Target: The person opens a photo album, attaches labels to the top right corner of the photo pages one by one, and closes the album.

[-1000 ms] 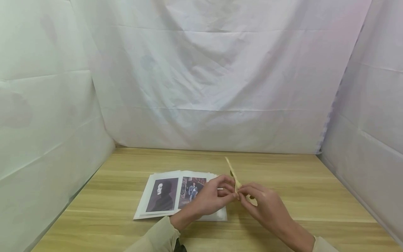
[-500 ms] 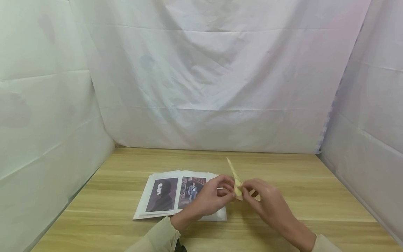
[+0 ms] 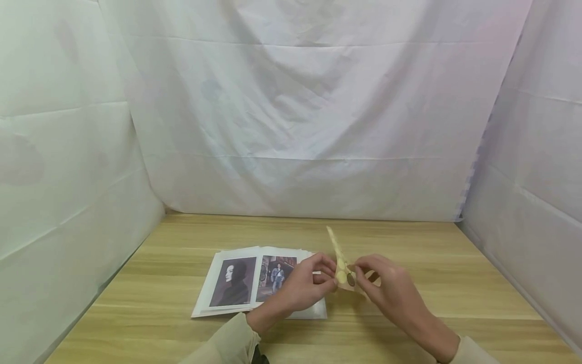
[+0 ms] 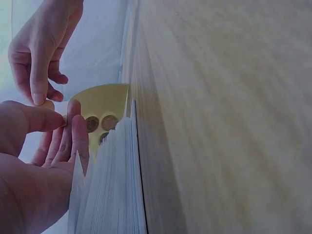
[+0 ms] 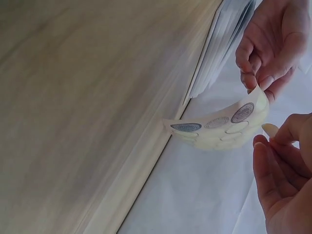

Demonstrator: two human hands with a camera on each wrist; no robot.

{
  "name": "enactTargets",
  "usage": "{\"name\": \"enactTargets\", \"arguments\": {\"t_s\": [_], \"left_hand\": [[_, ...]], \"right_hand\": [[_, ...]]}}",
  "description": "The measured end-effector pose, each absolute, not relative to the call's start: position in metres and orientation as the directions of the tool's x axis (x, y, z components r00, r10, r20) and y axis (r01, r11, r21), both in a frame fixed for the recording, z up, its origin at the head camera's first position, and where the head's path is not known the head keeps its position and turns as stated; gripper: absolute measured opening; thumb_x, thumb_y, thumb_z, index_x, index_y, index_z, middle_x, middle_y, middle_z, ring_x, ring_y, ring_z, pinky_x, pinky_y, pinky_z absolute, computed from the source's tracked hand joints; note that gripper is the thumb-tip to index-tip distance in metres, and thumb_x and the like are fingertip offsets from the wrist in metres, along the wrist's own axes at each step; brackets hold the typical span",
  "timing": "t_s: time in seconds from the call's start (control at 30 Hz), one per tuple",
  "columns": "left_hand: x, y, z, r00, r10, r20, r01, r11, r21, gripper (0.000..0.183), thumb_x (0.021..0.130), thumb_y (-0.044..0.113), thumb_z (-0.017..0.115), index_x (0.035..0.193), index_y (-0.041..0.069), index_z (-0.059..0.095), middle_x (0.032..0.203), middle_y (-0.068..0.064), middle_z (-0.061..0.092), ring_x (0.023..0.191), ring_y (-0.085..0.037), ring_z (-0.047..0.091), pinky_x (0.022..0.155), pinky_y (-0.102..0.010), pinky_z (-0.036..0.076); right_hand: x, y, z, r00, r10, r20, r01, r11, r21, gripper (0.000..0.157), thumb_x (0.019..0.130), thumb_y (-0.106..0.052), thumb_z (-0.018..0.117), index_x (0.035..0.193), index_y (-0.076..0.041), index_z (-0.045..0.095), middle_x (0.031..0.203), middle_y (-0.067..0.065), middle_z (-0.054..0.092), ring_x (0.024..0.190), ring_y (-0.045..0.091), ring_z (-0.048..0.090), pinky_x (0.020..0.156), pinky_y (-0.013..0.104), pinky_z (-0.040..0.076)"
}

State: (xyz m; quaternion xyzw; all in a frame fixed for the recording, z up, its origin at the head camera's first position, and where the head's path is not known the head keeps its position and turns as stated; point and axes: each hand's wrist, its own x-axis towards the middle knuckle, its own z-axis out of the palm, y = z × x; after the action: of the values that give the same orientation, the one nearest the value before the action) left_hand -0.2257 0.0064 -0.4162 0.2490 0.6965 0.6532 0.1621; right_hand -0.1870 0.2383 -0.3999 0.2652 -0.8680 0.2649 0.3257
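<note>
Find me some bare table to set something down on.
Bare wood table lies between the open album and the left cloth, behind the album up to the back cloth, and from the right grip across to the right cloth. It's crowded centrally: the left grip, holding the sticker sheet, is over the album's right side.

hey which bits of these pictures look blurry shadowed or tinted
Head view: soft shadow on the table below the right hand; left wrist view: table grain smeared, cloth tinted bluish; right wrist view: table dim and blurred, sheet clearer, its print too small to read.
</note>
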Motion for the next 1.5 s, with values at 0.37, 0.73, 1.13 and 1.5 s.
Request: {"name": "enactTargets", "arguments": {"t_s": [0.37,0.73,1.13,1.5], "left_hand": [[-0.221,0.012,-0.414,-0.836,0.521,0.17,0.305,0.184,0.934,0.057,0.094,0.002,0.076,0.146,0.01,0.053,0.103,0.0,0.076,0.093,-0.012,0.077,0.083,-0.019,0.062],[-0.219,0.016,-0.414,-0.839,0.506,0.199,0.403,0.333,0.853,0.057,0.095,0.013,0.078,0.147,0.003,0.057,0.088,0.006,0.073,0.074,-0.001,0.065,0.068,-0.019,0.058],[-0.206,0.022,-0.414,-0.818,0.557,0.145,0.497,0.557,0.665,0.083,0.092,0.022,0.086,0.161,0.008,0.042,0.075,0.016,0.065,0.06,-0.001,0.058,0.054,-0.02,0.051],[-0.205,0.025,-0.416,-0.772,0.603,0.202,0.629,0.674,0.388,0.029,0.091,0.032,0.086,0.113,0.016,0.074,0.061,0.015,0.054,0.056,-0.001,0.049,0.051,-0.02,0.039]], "right_hand": [[-0.187,0.241,-0.398,-0.638,-0.268,0.722,-0.63,0.721,-0.288,0.023,0.086,0.007,0.082,0.1,-0.01,0.079,0.093,-0.005,0.079,0.081,0.002,0.071,0.066,0.011,0.057],[-0.185,0.244,-0.398,-0.653,-0.241,0.718,-0.609,0.731,-0.309,0.022,0.087,0.006,0.082,0.099,-0.013,0.08,0.095,-0.007,0.08,0.081,0.002,0.071,0.067,0.008,0.055],[-0.184,0.25,-0.397,-0.644,-0.214,0.734,-0.612,0.72,-0.327,0.021,0.089,0.008,0.077,0.097,-0.011,0.078,0.094,-0.004,0.079,0.082,0.006,0.072,0.068,0.008,0.055],[-0.184,0.25,-0.398,-0.648,-0.209,0.733,-0.61,0.718,-0.334,0.025,0.088,0.009,0.077,0.096,-0.015,0.078,0.094,-0.009,0.079,0.081,0.002,0.07,0.066,0.008,0.055]]}}
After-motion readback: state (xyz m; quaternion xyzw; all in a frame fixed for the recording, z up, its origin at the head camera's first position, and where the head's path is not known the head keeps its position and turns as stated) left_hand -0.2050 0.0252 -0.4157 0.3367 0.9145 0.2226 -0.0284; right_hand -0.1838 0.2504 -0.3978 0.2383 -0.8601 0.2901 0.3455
